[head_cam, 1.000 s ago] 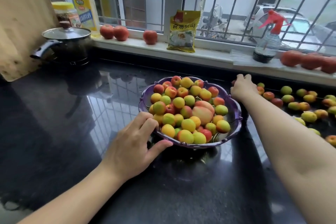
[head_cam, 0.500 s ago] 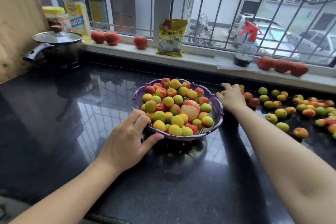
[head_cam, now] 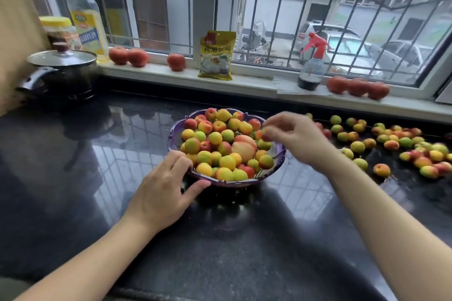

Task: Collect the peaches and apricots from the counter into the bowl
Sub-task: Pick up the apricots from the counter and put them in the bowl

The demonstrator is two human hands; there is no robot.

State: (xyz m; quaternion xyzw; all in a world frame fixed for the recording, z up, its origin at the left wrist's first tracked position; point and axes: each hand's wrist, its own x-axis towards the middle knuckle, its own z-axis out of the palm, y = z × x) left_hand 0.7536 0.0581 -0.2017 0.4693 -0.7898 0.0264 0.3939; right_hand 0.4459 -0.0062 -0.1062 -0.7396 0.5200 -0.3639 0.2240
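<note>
Apricots (head_cam: 215, 138) already heap the purple bowl (head_cam: 278, 154) in the middle of the black counter (head_cam: 122, 154), with one bigger peach (head_cam: 243, 148) sitting right of centre in the pile. Plenty more fruit is strewn on the counter to your right (head_cam: 391, 145), so I'd say you're maybe halfway there.

Your right hand (head_cam: 297, 137) is over the bowl's right rim with fingertips pinched round a small apricot (head_cam: 265, 133). It's a bit blurry, but the fruit is clearly held above the pile, not resting on it. A fingertip pinch makes sense here: the fruit is tiny and you want to set it down, not drop it onto a heap that's already rounded above the rim.

Your left hand (head_cam: 162, 193) is bracing the bowl, with fingers laid on the near-left rim and the thumb tucked along its edge underneath. It's gripping the rim lightly, not clenched on it. My guess is that's to stop the bowl sliding on that glossy stone while the other hand feeds it.

One worry: the pile's tall, so anything landing on the slope could roll off. Aim for the dip near the right rim.

The red fruit on the windowsill (head_cam: 128, 56) isn't on the counter, so I'd leave it.
</note>
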